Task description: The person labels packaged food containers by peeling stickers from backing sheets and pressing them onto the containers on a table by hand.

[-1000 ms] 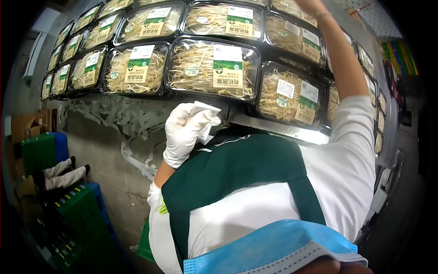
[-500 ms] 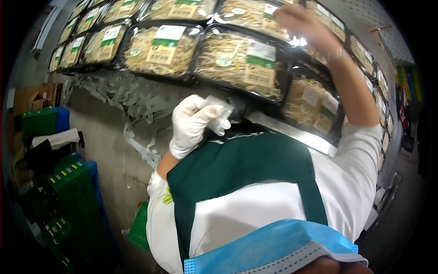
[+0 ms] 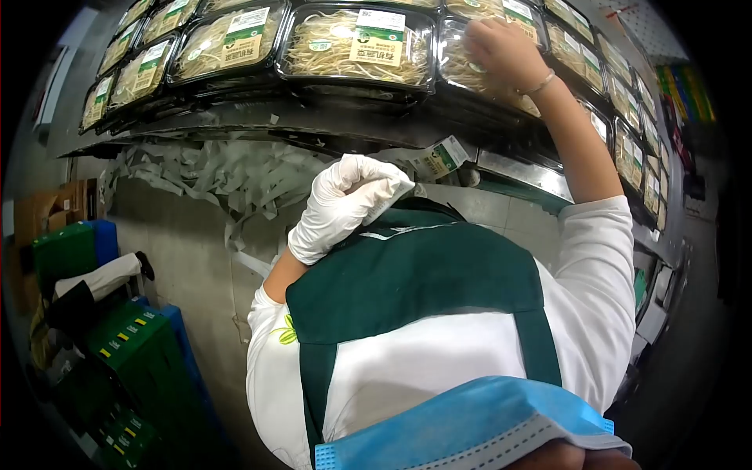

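My left hand [image 3: 345,205], in a white glove, is closed around a small stack of white labels [image 3: 389,197] in front of the apron. My bare right hand [image 3: 505,55] is over a pack of bean sprouts [image 3: 462,63] at the upper right, its fingers curled down at the lid. Whether it holds anything there cannot be made out. Left of it lies another sprout pack [image 3: 356,47] with a white, green and tan label. Further black trays with clear lids stand in rows on both sides.
Pale backing strips [image 3: 211,176] hang below the edge of the metal table [image 3: 258,117]. A printed label sheet [image 3: 440,158] lies near the table's front edge. Green crates [image 3: 149,352] and cardboard boxes [image 3: 47,211] stand at the lower left.
The view has shifted along the rows, and the front packs near the middle are no longer in view. My right hand has come down onto a pack. My left hand still grips the labels.
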Tool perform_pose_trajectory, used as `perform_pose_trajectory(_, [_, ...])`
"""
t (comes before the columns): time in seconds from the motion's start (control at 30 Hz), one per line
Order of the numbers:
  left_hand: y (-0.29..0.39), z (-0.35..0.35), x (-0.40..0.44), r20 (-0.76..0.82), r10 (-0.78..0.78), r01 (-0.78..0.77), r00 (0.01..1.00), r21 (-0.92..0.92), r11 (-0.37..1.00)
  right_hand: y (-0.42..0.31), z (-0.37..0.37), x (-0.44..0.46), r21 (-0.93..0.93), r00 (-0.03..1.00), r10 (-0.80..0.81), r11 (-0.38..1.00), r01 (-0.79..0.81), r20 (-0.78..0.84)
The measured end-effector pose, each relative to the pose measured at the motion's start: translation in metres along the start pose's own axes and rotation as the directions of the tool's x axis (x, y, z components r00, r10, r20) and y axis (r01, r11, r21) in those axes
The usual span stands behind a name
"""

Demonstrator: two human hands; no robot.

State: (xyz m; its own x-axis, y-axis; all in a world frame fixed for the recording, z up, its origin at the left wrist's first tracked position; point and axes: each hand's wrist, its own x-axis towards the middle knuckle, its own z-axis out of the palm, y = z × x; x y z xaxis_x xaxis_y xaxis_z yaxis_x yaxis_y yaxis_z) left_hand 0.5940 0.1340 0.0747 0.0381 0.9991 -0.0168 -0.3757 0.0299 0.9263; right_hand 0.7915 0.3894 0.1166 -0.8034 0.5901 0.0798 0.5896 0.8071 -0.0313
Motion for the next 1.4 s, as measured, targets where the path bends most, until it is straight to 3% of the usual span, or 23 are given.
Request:
perform_pose_trajectory(0.07, [0.005, -0.008, -0.001, 0.017, -0.053, 0.055, 0.998, -0.09, 0.994, -0.012, -0.013, -0.004, -0.302, 0.986, 0.106, 0.943, -0.14, -0.128])
perform_pose_trajectory(0.1, [0.008, -0.01, -0.002, 0.033, -0.115, 0.119, 0.993, -0.174, 0.978, -0.013, -0.013, -0.006, -0.316, 0.926, 0.348, 0.871, -0.377, -0.146])
perform_pose_trajectory(0.13, [0.013, -0.011, -0.002, 0.055, -0.174, 0.182, 0.983, -0.253, 0.95, -0.011, -0.012, -0.01, -0.317, 0.922, 0.36, 0.866, -0.387, -0.141])
perform_pose_trajectory(0.2, [0.016, -0.005, 0.002, 0.017, -0.159, 0.156, 0.987, -0.31, 0.938, -0.001, -0.015, -0.013, 0.098, 0.765, 0.636, 0.759, -0.644, 0.106])
perform_pose_trajectory(0.27, [0.012, -0.001, 0.01, -0.051, 0.027, -0.039, 0.998, -0.265, 0.963, -0.054, -0.023, -0.023, 0.682, 0.97, 0.24, 0.704, -0.196, 0.03])
perform_pose_trajectory(0.3, [0.023, -0.001, 0.011, -0.074, -0.138, 0.121, 0.988, -0.201, 0.972, -0.096, -0.028, -0.031, 0.717, 0.986, 0.154, 0.68, -0.151, 0.062])
perform_pose_trajectory(0.4, [0.021, 0.002, 0.017, -0.26, 0.142, -0.141, 0.955, 0.025, 0.99, -0.147, -0.028, -0.041, 0.855, 0.98, -0.185, 0.495, 0.156, -0.072])
perform_pose_trajectory(0.5, [0.034, 0.013, 0.026, -0.2, 0.061, -0.055, 0.978, 0.036, 0.998, -0.104, -0.036, -0.012, 0.583, 0.932, -0.092, 0.757, 0.295, -0.351])
perform_pose_trajectory(0.53, [0.033, 0.011, 0.03, -0.158, 0.005, -0.008, 0.987, -0.015, 1.0, -0.067, -0.037, 0.009, 0.506, 0.928, -0.023, 0.833, 0.223, -0.373])
perform_pose_trajectory(0.6, [0.019, -0.002, 0.033, -0.103, 0.056, -0.06, 0.993, -0.039, 0.997, 0.042, -0.027, 0.06, 0.311, 0.991, 0.136, 0.941, -0.13, 0.003])
perform_pose_trajectory(0.67, [0.014, -0.002, 0.038, -0.206, 0.053, -0.068, 0.977, -0.07, 0.995, 0.07, -0.023, 0.078, 0.162, 0.908, 0.417, 0.899, -0.406, -0.038])
perform_pose_trajectory(0.77, [0.01, -0.002, 0.043, -0.191, 0.121, -0.117, 0.974, 0.03, 0.993, 0.086, 0.014, 0.085, -0.152, 0.961, 0.196, 0.962, -0.227, -0.194])
perform_pose_trajectory(0.93, [0.026, 0.01, 0.057, -0.216, -0.047, -0.009, 0.975, -0.253, 0.968, 0.093, -0.009, 0.068, -0.03, 0.844, 0.49, 0.861, -0.508, -0.219])
perform_pose_trajectory(1.0, [0.026, 0.009, 0.065, -0.153, -0.02, -0.018, 0.988, -0.248, 0.969, 0.079, -0.012, 0.065, 0.135, 0.874, 0.476, 0.864, -0.486, 0.1])
perform_pose_trajectory(1.03, [0.026, 0.009, 0.069, -0.182, -0.031, -0.01, 0.983, -0.218, 0.976, 0.04, -0.014, 0.055, 0.595, 0.985, 0.167, 0.797, -0.109, -0.043])
perform_pose_trajectory(1.07, [0.026, 0.009, 0.073, -0.207, -0.044, 0.004, 0.977, -0.185, 0.983, 0.004, -0.009, 0.05, 0.802, 0.975, 0.14, 0.555, -0.221, 0.171])
perform_pose_trajectory(1.13, [0.021, 0.016, 0.081, -0.37, 0.225, -0.276, 0.901, -0.09, 0.957, -0.067, -0.028, 0.016, 0.867, 0.971, -0.239, 0.489, 0.094, 0.03])
perform_pose_trajectory(1.23, [0.028, 0.02, 0.08, -0.35, 0.184, -0.19, 0.918, 0.017, 0.982, -0.072, -0.031, 0.017, 0.877, 0.975, -0.22, 0.46, 0.14, -0.04])
perform_pose_trajectory(1.27, [0.025, 0.018, 0.085, -0.3, 0.285, -0.206, 0.911, 0.269, 0.941, -0.053, -0.029, 0.032, 0.822, 0.969, -0.216, 0.525, 0.218, -0.119])
perform_pose_trajectory(1.3, [0.023, 0.016, 0.086, -0.288, 0.167, -0.129, 0.943, 0.145, 0.981, -0.028, -0.039, 0.051, 0.776, 0.996, -0.091, 0.63, 0.041, 0.021])
perform_pose_trajectory(1.33, [0.021, 0.014, 0.086, -0.264, 0.048, -0.045, 0.963, 0.02, 0.999, 0.02, -0.027, 0.079, 0.569, 0.982, -0.082, 0.805, 0.167, -0.171])
perform_pose_trajectory(1.37, [0.019, 0.01, 0.083, -0.271, -0.027, 0.035, 0.962, 0.026, 0.999, 0.082, -0.016, 0.107, 0.484, 0.994, 0.11, 0.869, -0.101, 0.01])
perform_pose_trajectory(1.4, [0.02, 0.006, 0.081, -0.247, -0.07, 0.077, 0.967, 0.019, 0.997, 0.104, -0.031, 0.125, 0.329, 0.925, 0.343, 0.903, -0.275, -0.167])
